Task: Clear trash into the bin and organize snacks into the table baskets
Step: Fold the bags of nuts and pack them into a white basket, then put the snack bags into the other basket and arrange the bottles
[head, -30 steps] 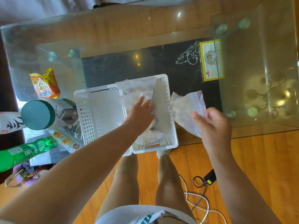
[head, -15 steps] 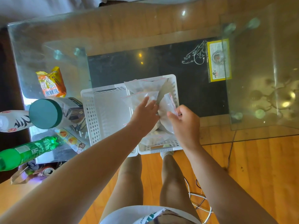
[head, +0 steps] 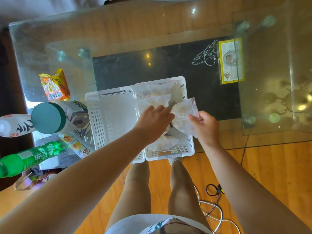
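Glass table point(head: 168, 31): right hand point(head: 206, 128) pinches snack bag point(head: 183, 115).

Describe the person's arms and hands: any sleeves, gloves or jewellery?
Both arms are bare all the way up the frame, with no sleeves showing. The left hand and right hand wear no gloves, and no rings, watch or bracelets show.

Left hand point(head: 152, 122) covers middle of right basket point(head: 183, 92), hiding bags beneath; its fingertips out of sight behind clear bag point(head: 184, 115); bag contents pale, blurred, unidentifiable; green bottle point(head: 25, 159) and white bottle point(head: 13, 124) cut by left edge; yellow label point(head: 231, 60) print too small to read; items under worktop point(head: 50, 39) near bottle indistinct.
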Demonstrator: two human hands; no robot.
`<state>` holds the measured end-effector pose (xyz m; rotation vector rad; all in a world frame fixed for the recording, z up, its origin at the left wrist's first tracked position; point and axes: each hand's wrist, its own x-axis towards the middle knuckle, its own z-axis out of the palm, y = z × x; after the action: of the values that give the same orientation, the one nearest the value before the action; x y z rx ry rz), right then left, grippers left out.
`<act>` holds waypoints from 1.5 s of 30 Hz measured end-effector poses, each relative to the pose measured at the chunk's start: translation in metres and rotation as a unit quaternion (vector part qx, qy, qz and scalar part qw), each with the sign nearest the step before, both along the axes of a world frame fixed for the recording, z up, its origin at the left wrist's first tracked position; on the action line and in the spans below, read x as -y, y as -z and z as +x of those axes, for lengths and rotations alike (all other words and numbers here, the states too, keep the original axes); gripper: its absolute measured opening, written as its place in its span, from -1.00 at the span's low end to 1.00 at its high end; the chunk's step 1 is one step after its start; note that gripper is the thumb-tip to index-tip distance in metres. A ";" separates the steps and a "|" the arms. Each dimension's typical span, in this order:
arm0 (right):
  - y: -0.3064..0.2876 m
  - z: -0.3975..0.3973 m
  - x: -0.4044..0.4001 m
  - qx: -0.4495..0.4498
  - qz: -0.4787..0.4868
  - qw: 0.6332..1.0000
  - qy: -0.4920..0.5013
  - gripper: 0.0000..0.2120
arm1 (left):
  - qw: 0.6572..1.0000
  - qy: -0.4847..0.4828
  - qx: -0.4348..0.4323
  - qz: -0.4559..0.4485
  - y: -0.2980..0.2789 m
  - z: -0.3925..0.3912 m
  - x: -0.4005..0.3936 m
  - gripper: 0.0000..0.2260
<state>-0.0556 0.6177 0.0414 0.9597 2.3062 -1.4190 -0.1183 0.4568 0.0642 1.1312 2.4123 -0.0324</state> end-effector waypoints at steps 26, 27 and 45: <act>-0.028 -0.047 0.055 0.027 -0.034 0.961 -0.272 -0.78 | 0.779 -0.615 0.075 0.101 -0.048 0.069 0.115 -0.80; -0.023 -0.054 0.056 0.036 -0.009 0.964 -0.264 -0.76 | 0.756 -0.641 0.076 0.104 -0.047 0.078 0.127 -0.80; -0.021 -0.137 0.284 -0.070 0.012 0.968 -0.241 -0.78 | 0.446 -0.867 0.153 0.161 0.026 0.084 0.274 -0.65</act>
<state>-0.1927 0.3338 0.0619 0.2720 2.4340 -1.2794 -0.0341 0.1828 0.0382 -1.5199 2.0179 1.1416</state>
